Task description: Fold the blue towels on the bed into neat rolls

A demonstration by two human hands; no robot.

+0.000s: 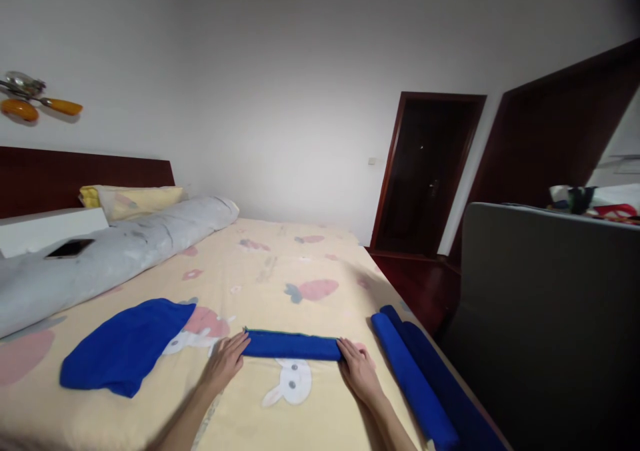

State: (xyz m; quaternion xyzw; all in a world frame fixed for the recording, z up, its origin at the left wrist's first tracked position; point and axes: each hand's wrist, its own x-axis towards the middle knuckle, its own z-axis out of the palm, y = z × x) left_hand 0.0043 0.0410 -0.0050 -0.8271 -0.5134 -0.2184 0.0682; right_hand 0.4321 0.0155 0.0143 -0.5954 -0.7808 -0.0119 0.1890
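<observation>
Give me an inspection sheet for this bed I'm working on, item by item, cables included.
Surface: patterned bedsheet, light wrinkles.
Job's things: narrow blue cloth laid crosswise; spread blue cloth left; long blue pieces at right edge.
Clutter: phone on long grey bundle; white object behind.
Grip: left hand and right hand at the narrow cloth's ends; pinching can't be told.
Cables: nothing seen.
Surroundings: dark door, shut; grey panel right.
</observation>
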